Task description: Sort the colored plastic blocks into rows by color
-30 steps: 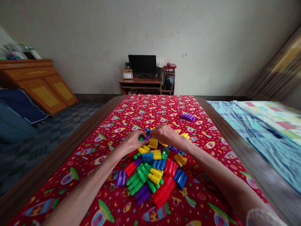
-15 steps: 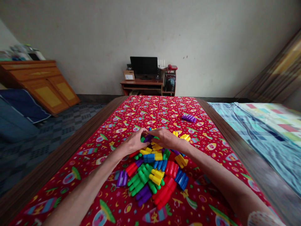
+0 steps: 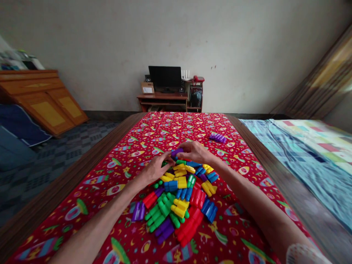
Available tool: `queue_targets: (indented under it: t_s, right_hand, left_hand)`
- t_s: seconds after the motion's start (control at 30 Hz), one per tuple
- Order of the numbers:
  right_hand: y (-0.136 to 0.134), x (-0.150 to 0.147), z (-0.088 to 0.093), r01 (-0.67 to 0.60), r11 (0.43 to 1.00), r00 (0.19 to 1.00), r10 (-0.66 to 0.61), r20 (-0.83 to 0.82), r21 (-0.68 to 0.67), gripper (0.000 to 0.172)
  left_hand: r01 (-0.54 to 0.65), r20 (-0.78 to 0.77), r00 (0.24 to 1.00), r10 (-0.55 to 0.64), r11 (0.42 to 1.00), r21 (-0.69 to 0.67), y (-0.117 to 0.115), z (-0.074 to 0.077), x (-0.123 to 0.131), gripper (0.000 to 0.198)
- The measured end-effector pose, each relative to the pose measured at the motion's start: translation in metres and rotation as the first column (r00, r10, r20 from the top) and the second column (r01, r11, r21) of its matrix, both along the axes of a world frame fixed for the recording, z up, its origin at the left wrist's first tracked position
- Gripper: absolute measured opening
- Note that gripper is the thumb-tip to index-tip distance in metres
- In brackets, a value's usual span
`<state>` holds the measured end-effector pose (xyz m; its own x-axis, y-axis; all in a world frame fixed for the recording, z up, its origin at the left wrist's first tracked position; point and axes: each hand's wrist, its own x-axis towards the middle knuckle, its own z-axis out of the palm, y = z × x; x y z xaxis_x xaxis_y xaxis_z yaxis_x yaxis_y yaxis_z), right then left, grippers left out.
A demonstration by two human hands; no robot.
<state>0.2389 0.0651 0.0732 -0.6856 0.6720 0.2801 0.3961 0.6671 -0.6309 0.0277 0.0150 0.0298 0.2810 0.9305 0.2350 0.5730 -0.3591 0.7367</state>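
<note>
A heap of colourful plastic building blocks (image 3: 180, 200) lies on a table covered by a red cloth with rockets (image 3: 170, 132). My right hand (image 3: 195, 152) is lifted above the far edge of the heap and pinches a purple block (image 3: 176, 151) between its fingertips. My left hand (image 3: 155, 169) rests with fingers apart on the heap's far left side, touching green and yellow blocks. A separate purple block (image 3: 218, 138) lies alone farther back on the right.
The table's wooden edges (image 3: 82, 161) run along both sides. A bed with a patterned sheet (image 3: 308, 146) stands to the right, a wooden cabinet (image 3: 44, 102) to the left. A desk with a monitor (image 3: 165, 77) is at the far wall.
My right hand has risen from the heap with a purple block in its fingers. My left hand has drawn slightly back toward me and stays on the blocks.
</note>
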Motion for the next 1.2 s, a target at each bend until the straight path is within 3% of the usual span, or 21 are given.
queue_targets:
  t_s: [0.1,0.17,0.2,0.27,0.37,0.43,0.47,0.57,0.67,0.8,0.87,0.9,0.97,1.03,1.07,1.13,1.2]
  right_hand:
    - [0.017,0.013,0.002,0.096,0.994,0.992,-0.092,-0.084,0.042,0.020]
    - [0.035,0.033,0.002,0.313,0.946,0.943,-0.298,-0.147,0.087,0.022]
    - [0.044,0.046,0.002,0.453,0.887,0.884,-0.433,-0.177,0.091,0.023]
    - [0.062,0.077,-0.001,0.714,0.698,0.693,-0.692,-0.200,0.055,0.028]
    - [0.077,0.123,-0.014,0.917,0.394,0.400,-0.910,-0.109,0.066,0.034]
    - [0.079,0.145,-0.028,0.951,0.290,0.294,-0.955,-0.021,0.108,0.036]
    - [0.079,0.153,-0.035,0.954,0.274,0.273,-0.962,0.024,0.122,0.037]
    - [0.076,0.163,-0.052,0.941,0.314,0.295,-0.944,0.149,0.127,0.037]
    - [0.074,0.161,-0.055,0.925,0.355,0.330,-0.927,0.179,0.132,0.038]
    - [0.071,0.148,-0.033,0.915,0.356,0.353,-0.934,0.050,0.190,0.033]
    - [0.067,0.134,-0.014,0.869,0.434,0.450,-0.893,-0.015,0.237,0.030]
    - [0.063,0.124,-0.005,0.828,0.499,0.525,-0.850,-0.041,0.255,0.028]
    - [0.051,0.100,0.011,0.678,0.686,0.718,-0.695,-0.038,0.262,0.025]
    - [0.033,0.072,0.021,0.405,0.893,0.902,-0.425,0.074,0.195,0.021]
    - [0.023,0.057,0.023,0.238,0.962,0.953,-0.258,0.161,0.133,0.019]
    - [0.001,0.029,0.020,-0.024,0.999,0.953,0.015,0.301,0.028,0.017]
    - [-0.017,0.006,0.013,-0.171,0.985,0.906,0.150,0.395,0.017,0.015]
  left_hand:
    - [0.014,-0.018,1.000,-0.014,1.000,0.015,0.005,-0.005,-0.002,0.030]
    - [0.044,-0.042,0.998,-0.043,0.998,0.040,0.007,-0.007,-0.004,0.028]
    - [0.050,-0.063,0.997,-0.047,0.997,0.054,0.008,-0.008,-0.006,0.027]
    - [0.038,-0.110,0.994,-0.028,0.995,0.088,0.010,-0.011,-0.009,0.028]
    - [0.022,-0.163,0.987,-0.002,0.993,0.117,0.013,-0.014,-0.013,0.033]
    - [0.026,-0.200,0.980,-0.001,0.992,0.120,0.014,-0.015,-0.016,0.036]
    - [0.035,-0.225,0.974,-0.009,0.993,0.110,0.014,-0.015,-0.018,0.037]
    - [0.074,-0.295,0.954,-0.060,0.996,0.039,0.012,-0.008,-0.023,0.044]
    - [0.136,-0.336,0.930,-0.147,0.989,-0.055,0.006,0.002,-0.026,0.051]
    - [0.164,-0.403,0.893,-0.200,0.979,-0.123,-0.003,0.011,-0.022,0.055]
    - [0.151,-0.429,0.884,-0.186,0.982,-0.113,-0.005,0.011,-0.016,0.054]
    - [0.138,-0.433,0.886,-0.168,0.985,-0.100,-0.005,0.010,-0.013,0.051]
    - [0.103,-0.418,0.900,-0.128,0.991,-0.084,-0.004,0.007,-0.007,0.046]
    - [0.064,-0.375,0.922,-0.097,0.993,-0.101,-0.002,0.003,-0.004,0.042]
    - [0.042,-0.353,0.933,-0.078,0.993,-0.108,0.000,0.001,-0.004,0.040]
    - [-0.002,-0.335,0.942,-0.030,0.995,-0.095,0.003,-0.002,-0.006,0.037]
    - [-0.027,-0.346,0.938,0.003,0.997,-0.066,0.004,-0.003,-0.010,0.034]
